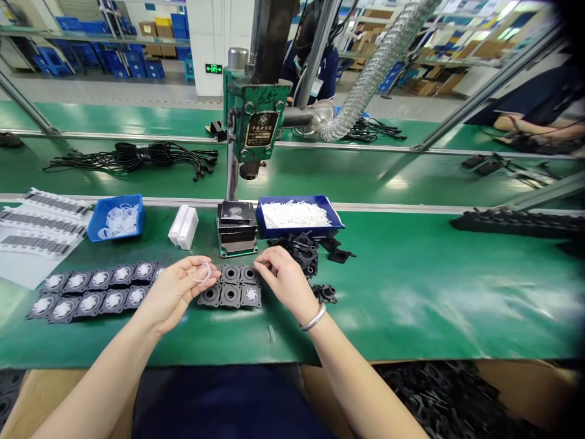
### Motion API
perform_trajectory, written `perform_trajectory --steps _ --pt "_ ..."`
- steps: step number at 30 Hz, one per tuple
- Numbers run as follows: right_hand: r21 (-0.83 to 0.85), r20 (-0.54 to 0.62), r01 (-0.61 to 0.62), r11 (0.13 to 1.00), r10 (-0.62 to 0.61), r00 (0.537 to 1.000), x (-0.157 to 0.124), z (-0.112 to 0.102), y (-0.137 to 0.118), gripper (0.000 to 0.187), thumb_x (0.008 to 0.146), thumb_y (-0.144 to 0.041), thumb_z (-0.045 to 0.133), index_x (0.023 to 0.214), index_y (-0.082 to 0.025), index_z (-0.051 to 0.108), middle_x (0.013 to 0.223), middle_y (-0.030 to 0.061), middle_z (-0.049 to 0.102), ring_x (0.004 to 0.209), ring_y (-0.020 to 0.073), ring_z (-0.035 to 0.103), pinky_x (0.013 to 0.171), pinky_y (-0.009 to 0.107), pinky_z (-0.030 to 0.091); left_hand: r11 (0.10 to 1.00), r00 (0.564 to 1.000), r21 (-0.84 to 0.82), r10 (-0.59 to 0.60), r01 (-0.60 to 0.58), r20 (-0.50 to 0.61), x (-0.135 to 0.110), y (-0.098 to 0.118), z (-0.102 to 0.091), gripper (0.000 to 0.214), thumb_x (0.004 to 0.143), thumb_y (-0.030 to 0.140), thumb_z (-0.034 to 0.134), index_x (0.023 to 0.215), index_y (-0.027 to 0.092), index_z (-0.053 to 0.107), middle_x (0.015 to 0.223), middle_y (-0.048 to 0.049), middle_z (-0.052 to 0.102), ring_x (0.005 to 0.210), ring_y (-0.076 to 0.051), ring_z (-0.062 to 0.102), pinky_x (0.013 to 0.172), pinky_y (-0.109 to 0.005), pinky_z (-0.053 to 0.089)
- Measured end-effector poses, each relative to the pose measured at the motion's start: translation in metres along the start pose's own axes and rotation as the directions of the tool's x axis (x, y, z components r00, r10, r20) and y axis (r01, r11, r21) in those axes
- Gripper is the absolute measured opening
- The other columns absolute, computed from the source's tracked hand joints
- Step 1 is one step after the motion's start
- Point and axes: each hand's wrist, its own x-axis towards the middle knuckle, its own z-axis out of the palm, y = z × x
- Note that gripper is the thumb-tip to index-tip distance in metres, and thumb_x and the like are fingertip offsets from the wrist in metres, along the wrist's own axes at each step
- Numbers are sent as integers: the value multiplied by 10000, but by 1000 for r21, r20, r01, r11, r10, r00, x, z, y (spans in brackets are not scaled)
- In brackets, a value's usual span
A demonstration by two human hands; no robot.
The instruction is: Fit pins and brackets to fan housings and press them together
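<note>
My left hand (180, 289) is closed on a thin translucent ring (204, 272), pinched between thumb and fingers. Just right of it lies a block of square black housings (230, 295) in two rows, most with a round dark hole. One of these, a housing with a white swirl-shaped insert (251, 296), sits at the near right corner. My right hand (283, 277) has its thumb and fingers drawn together at the far right housing; whatever they hold is hidden. To the left, two rows of black housings with white swirl inserts (89, 302) lie partly behind my left forearm.
A green press (253, 122) stands over a metal block (236, 228). Flanking it are a blue tray of white strips (301, 229) and a blue bin of clear rings (94, 227). Loose black parts (301, 251), white blocks (183, 225) and bundled cables (141, 155) lie around. Other people work beyond.
</note>
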Motion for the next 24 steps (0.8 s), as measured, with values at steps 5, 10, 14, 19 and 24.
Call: perform_trajectory --steps 5,10,14,19,24 --pt "15 -121 20 1000 -18 992 -39 4 1 124 973 -206 496 961 -197 619 981 79 602 872 164 585 778 314 527 989 991 -147 -51 33 -122 -6 -1 7 148 754 28 735 843 143 708 818 -37 696 778 -120 703 725 -159 619" --pt "-59 -299 -11 998 -7 954 -90 17 5 129 948 -150 492 986 -193 608 940 93 598 937 202 595 789 365 535 986 987 -144 -107 89 -122 -22 -5 5 191 757 37 704 890 173 725 827 -40 647 685 -101 627 561 -136 584" --pt "-99 -192 139 985 -156 969 -144 17 6 228 892 -95 556 1082 -207 611 936 84 634 876 193 608 772 364 545 992 994 -104 -85 78 -62 -37 -15 -2 178 731 100 756 889 178 731 807 -31 593 623 -82 535 451 -112 490" --pt "-38 -38 -20 999 19 999 -224 43 22 199 926 -171 530 1070 -230 655 963 79 689 920 202 667 827 370 572 989 989 -66 -139 136 -47 -59 -26 -4 162 749 192 778 900 178 721 707 4 498 476 -43 340 352 -114 331" --pt "-54 13 -194 979 195 981 -248 79 59 200 957 -223 488 1017 -205 677 937 92 725 928 224 687 842 379 582 981 982 13 -191 191 -12 -73 -40 -11 187 765 267 792 917 186 719 711 8 497 452 -29 270 345 -116 261"
